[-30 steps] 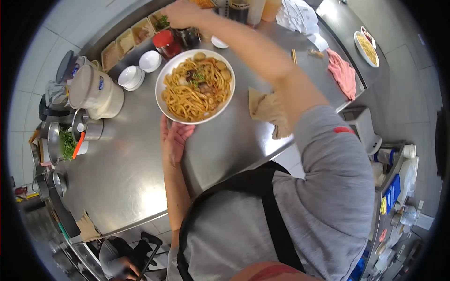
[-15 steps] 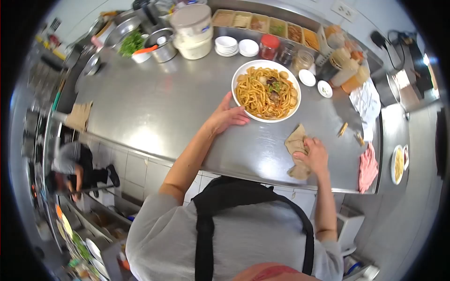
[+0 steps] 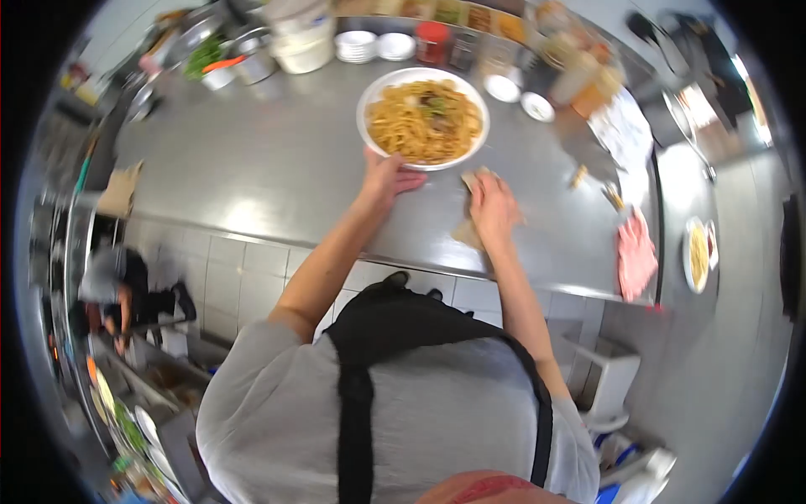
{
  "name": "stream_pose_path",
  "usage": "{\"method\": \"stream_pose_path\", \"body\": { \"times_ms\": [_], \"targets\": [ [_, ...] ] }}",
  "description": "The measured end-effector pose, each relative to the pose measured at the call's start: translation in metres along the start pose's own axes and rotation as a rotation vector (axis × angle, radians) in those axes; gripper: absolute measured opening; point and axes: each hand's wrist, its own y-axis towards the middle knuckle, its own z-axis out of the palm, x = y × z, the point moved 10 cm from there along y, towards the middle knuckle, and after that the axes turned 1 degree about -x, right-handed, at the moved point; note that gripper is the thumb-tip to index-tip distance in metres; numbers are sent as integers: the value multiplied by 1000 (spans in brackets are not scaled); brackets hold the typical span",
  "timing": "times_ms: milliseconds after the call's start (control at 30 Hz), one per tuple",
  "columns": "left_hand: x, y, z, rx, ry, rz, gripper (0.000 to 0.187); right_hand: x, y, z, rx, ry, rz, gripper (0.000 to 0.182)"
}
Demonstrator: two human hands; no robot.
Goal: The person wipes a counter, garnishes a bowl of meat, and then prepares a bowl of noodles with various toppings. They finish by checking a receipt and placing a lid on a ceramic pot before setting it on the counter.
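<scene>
At upper centre, the noodle bowl (image 3: 422,119) sits above the left hand (image 3: 388,178), whose half-open fingers touch its rim. Right of that, the right hand (image 3: 494,208) presses loosely curled onto the brown cloth (image 3: 468,234).

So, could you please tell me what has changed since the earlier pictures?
The right hand has come back from the topping containers at the rear and now rests on the brown cloth. The left hand stays at the near rim of the noodle bowl.
</scene>
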Motion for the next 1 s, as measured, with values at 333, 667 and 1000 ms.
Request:
{"method": "stream_pose_path", "body": {
  "times_ms": [333, 667, 1000],
  "targets": [
    [-3, -33, -6, 52, 30, -84, 52, -47, -1, 34, -63, 470, 708, 19],
    [-18, -34, -52, 262, 254, -212, 59, -75, 61, 75, 319, 714, 835, 25],
    [-21, -49, -9, 486, 105, -277, 64, -57, 26, 9, 303, -341, -78, 49]
  ]
}}
